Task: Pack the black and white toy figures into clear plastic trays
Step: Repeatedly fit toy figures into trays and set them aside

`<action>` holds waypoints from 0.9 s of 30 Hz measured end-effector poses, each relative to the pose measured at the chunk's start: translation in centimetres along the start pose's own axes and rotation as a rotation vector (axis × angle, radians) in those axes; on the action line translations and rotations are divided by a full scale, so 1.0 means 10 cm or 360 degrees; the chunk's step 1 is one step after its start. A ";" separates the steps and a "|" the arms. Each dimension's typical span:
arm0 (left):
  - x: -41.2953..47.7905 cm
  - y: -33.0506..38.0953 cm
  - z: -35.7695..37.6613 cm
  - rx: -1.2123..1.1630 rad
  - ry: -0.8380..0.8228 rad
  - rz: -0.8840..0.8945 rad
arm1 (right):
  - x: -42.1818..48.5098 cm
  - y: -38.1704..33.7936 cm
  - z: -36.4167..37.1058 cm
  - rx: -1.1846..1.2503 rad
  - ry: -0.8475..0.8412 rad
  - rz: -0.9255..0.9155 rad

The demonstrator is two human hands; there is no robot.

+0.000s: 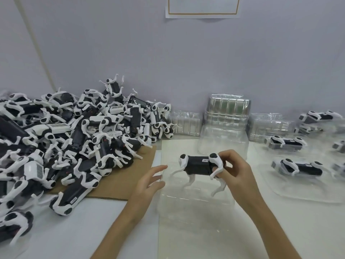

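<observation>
From the head camera, the right hand point(237, 172) gripped a black and white toy figure point(199, 165) by one end, fingers and thumb curled round its body and a white leg. The figure was level, its legs pointing down, above a clear tray point(196, 206) that lay on the desk point(93, 230) in front of the person. The left hand point(149, 184) was open with fingers spread at the tray's left edge; whether it touched the plastic could not be told.

To the left, a big pile of figures point(74, 137) lay heaped on the desk and partly on a cardboard sheet point(119, 184). Stacks of empty trays point(226, 111) stood at the back against the wall point(186, 53). To the right sat packed trays point(298, 167), each holding a figure.
</observation>
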State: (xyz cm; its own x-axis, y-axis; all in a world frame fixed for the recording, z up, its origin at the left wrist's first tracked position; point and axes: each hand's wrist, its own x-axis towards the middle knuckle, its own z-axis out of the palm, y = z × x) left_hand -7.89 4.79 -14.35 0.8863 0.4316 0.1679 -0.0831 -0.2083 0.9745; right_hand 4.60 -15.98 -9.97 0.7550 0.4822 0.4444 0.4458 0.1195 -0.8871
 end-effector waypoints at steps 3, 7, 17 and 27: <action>-0.03 0.02 0.00 -0.0052 0.0006 -0.0007 | -0.02 0.01 0.03 -0.0061 -0.0107 -0.0014; -0.05 0.03 -0.01 -0.0049 0.0029 0.0005 | -0.04 0.01 0.05 -0.0253 -0.0206 -0.0016; -0.04 0.01 -0.03 0.0025 0.0106 0.0110 | -0.04 0.09 -0.04 -0.0681 -0.0383 0.0217; -0.05 -0.04 -0.01 0.0074 0.0181 0.0075 | -0.02 0.05 -0.09 -0.0549 -0.0538 0.0467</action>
State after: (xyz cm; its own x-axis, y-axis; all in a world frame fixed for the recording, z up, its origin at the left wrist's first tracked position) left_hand -8.39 4.73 -14.85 0.8243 0.5168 0.2314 -0.0997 -0.2699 0.9577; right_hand 5.11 -16.75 -10.40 0.7002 0.7105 0.0699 0.4146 -0.3250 -0.8500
